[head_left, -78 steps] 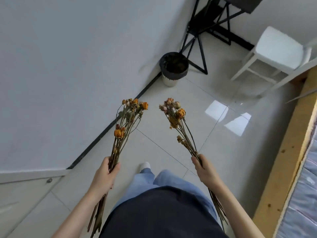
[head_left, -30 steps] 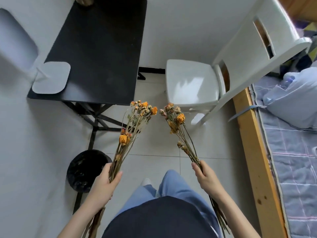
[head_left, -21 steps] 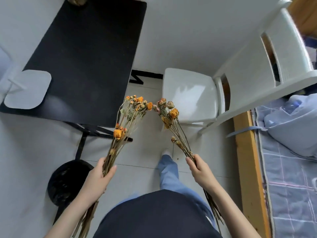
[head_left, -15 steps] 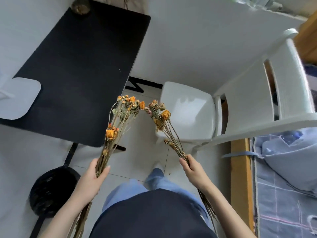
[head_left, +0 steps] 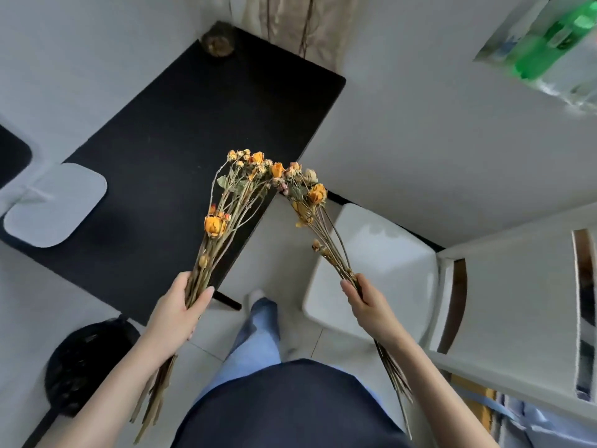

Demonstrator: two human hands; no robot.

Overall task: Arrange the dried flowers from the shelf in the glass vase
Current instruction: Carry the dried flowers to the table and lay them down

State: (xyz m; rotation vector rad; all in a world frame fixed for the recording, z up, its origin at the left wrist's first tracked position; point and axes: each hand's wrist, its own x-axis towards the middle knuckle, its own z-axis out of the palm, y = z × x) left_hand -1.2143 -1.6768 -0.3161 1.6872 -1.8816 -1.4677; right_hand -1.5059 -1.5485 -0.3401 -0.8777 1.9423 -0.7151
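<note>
My left hand (head_left: 176, 313) grips one bunch of dried flowers (head_left: 226, 215) by its stems, the orange and pale blooms leaning over the near corner of the black table (head_left: 181, 124). My right hand (head_left: 368, 302) grips a second bunch of dried flowers (head_left: 311, 202), held above the floor between the table and the white chair (head_left: 374, 273). The tops of the two bunches almost touch. Loose stem ends hang below both wrists. A round brownish object (head_left: 218, 43), possibly the vase, stands at the table's far corner; it is too blurred to tell.
A white flat stand base (head_left: 55, 208) lies on the table's left part. A black waste bin (head_left: 84, 360) stands on the floor at lower left. A bed edge with striped bedding (head_left: 529, 418) is at lower right. Curtain fabric (head_left: 294, 24) hangs behind the table.
I have turned and stepped toward the black table; it and the white chair now sit closer and larger in view. Both hands keep their bunches, whose tops have drawn closer together.
</note>
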